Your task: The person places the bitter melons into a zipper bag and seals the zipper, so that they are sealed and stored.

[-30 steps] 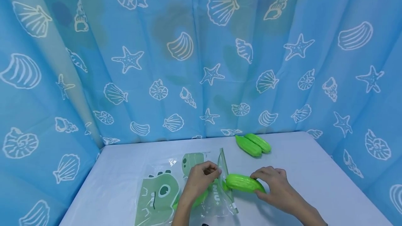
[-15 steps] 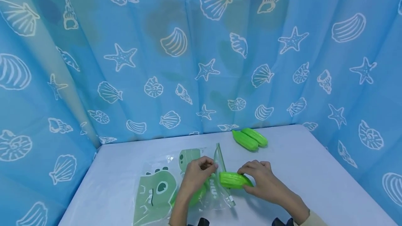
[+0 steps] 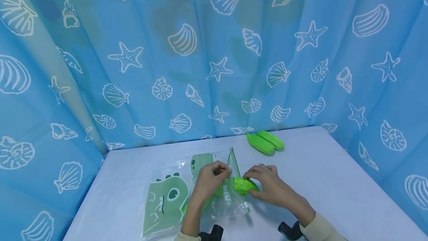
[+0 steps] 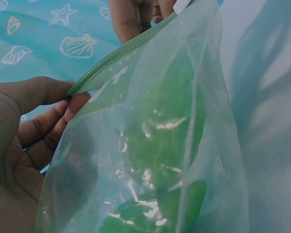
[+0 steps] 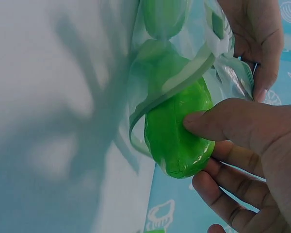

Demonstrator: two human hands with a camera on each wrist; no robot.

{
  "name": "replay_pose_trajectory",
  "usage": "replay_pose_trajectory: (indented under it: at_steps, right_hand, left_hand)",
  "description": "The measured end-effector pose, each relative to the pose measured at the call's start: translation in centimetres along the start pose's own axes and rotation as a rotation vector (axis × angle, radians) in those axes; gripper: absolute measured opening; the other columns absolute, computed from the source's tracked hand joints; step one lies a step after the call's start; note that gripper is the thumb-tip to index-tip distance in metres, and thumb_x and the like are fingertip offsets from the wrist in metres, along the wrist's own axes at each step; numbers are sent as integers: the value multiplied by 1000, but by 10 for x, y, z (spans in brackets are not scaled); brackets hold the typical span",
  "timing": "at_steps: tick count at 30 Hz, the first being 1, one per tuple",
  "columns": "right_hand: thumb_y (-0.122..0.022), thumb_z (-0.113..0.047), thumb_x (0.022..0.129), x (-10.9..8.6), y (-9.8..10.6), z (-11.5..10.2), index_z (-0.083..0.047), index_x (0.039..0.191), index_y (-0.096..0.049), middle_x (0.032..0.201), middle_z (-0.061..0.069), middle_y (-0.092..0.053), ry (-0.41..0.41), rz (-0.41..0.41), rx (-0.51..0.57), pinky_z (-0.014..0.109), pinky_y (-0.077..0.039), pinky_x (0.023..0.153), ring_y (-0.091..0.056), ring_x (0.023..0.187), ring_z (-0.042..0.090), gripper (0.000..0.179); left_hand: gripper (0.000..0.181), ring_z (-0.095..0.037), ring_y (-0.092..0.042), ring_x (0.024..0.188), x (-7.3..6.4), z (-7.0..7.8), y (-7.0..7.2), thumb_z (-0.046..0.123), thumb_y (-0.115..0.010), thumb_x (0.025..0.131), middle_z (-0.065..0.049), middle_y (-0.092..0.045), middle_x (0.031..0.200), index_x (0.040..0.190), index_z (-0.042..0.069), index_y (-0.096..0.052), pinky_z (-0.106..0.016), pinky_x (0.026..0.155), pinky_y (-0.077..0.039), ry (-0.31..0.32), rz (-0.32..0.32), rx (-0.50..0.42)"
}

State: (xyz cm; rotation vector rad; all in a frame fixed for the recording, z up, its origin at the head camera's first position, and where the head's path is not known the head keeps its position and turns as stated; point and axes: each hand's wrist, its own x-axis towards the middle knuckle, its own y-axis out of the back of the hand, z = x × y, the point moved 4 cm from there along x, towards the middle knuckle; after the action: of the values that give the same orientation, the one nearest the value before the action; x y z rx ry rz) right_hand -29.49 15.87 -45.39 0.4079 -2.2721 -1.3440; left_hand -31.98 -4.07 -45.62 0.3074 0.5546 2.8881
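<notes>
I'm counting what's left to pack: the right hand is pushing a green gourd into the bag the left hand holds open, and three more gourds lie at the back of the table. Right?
Not quite: the head view shows two gourds at the back, not three. The rest stands.

Green ridged gourd (image 3: 245, 185) lies halfway inside clear zip bag (image 3: 174, 196)

Four green toy cucumbers (image 3: 245, 184) (one already bagged), one clear bag (image 3: 174, 196), two hands.
</notes>
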Motion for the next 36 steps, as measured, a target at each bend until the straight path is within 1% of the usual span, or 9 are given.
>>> replay_pose_trajectory:
  at_steps: [7, 11, 19, 24, 28, 30, 32, 36]
  right_hand:
    - [-83, -17, 82, 8, -5, -2, -19, 113, -72, 112, -7, -64, 17, -9, 20, 55, -31, 92, -56, 111, 19, 33]
    - [-82, -17, 82, 10, -7, -4, -18, 115, -72, 113, -6, -65, 32, -20, 45, 56, -32, 92, -57, 111, 20, 34]
    - [-81, -18, 85, 15, -17, -2, -18, 120, -72, 116, -5, -65, 0, -83, 105, 57, -34, 93, -57, 112, 20, 36]
    - [-80, -16, 86, 17, -23, -2, -16, 121, -71, 120, -4, -67, 26, -101, 136, 56, -36, 90, -57, 115, 22, 36]
    - [-79, -19, 88, 19, -25, 1, -16, 123, -70, 122, -4, -67, 29, -111, 180, 62, -36, 93, -56, 117, 22, 37]
    - [-78, -22, 89, 20, -23, 5, -15, 123, -69, 121, -4, -67, 11, -88, 191, 65, -34, 95, -56, 117, 23, 36]
    - [-78, -23, 89, 20, -17, 12, -14, 122, -69, 118, -3, -67, -18, -36, 181, 64, -34, 95, -57, 115, 23, 36]
    - [-79, -22, 88, 19, -4, 32, -12, 119, -69, 116, 2, -68, -95, 124, 77, 54, -35, 90, -60, 111, 24, 34]
  left_hand:
    - [13, -13, -62, 76, 4, 3, -3, 28, -70, 94, 6, -67, 81, 93, 16, -74, -29, 67, -51, -22, -1, 10]
    - [13, -13, -61, 76, 4, 4, -4, 27, -70, 95, 6, -67, 82, 94, 15, -74, -28, 68, -51, -22, -5, 10]
    - [12, -13, -61, 77, 2, 4, -7, 26, -71, 94, 6, -67, 83, 94, 14, -74, -27, 69, -51, -17, -7, 18]
    - [12, -13, -62, 76, 0, 4, -5, 25, -70, 95, 5, -68, 84, 95, 14, -74, -27, 68, -52, -15, -12, 7]
    - [12, -14, -63, 74, -2, 3, -2, 25, -70, 95, 4, -67, 84, 95, 13, -73, -27, 67, -53, -7, -9, 3]
    - [13, -14, -62, 74, -2, 2, -1, 24, -70, 95, 3, -67, 84, 95, 12, -73, -27, 67, -53, -6, -7, 2]
    - [13, -14, -61, 73, -1, 1, -2, 25, -70, 95, 3, -67, 83, 95, 12, -73, -27, 67, -52, -4, -5, 0]
    - [14, -14, -61, 72, -1, 0, -4, 26, -71, 95, 2, -66, 82, 94, 12, -73, -27, 66, -52, -1, -9, -6]
